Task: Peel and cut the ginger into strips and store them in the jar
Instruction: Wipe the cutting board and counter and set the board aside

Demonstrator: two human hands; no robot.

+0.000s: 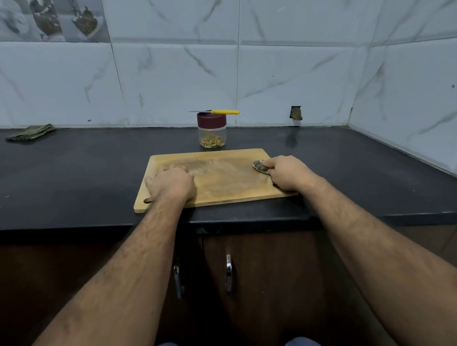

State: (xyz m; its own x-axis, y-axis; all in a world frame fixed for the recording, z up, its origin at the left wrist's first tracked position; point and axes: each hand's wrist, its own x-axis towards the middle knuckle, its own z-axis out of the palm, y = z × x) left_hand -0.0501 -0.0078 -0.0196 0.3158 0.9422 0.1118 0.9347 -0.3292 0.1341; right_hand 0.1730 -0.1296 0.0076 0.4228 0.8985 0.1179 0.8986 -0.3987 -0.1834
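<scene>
Nearest me, two metal handles [228,273] glint on the dark brown cupboard doors [268,289] under the black stone table [63,181]. On its front edge lies the rectangular pale wooden cutting board [222,181]. My left hand [169,182] rests flat on the board's left side, fingers spread and relaxed, covering part of its corner hole. My right hand [288,172] grips a small mottled cloth [260,167] on the board's right side; most of the cloth is hidden in my fingers. Just beyond the board stands the clear plastic jar [212,136], maroon lid [211,119] on, yellowish ginger strips [212,142] lying in its bottom, blurred. A yellow-handled knife [220,111] lies across the lid. A folded patterned cloth [30,132] sits far left against the marble-tiled wall [295,63].
</scene>
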